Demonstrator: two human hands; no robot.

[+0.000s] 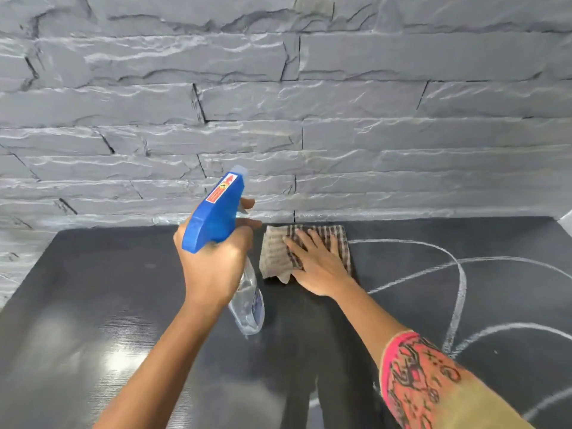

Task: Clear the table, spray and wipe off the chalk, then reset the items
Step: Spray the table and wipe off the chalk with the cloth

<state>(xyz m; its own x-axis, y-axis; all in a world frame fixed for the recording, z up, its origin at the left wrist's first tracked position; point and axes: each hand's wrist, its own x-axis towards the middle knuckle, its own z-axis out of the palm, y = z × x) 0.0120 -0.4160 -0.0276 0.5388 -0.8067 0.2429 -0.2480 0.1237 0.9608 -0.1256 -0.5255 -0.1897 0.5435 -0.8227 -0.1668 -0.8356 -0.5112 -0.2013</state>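
Observation:
My left hand (pixel 213 261) grips a clear spray bottle (pixel 247 305) by its neck, with a finger round the trigger under the blue spray head (pixel 216 209), held above the black table (pixel 93 305). My right hand (pixel 315 264) lies flat with spread fingers on a checked brown cloth (pixel 275 255) at the table's far edge. White chalk lines (pixel 458 274) curve across the right part of the table. The left part looks wet and shiny, with no chalk showing.
A grey stone-pattern wall (pixel 278 103) rises directly behind the table. The table's left edge runs diagonally at the lower left. My right arm wears a tan sleeve with a pink pattern (pixel 418 376).

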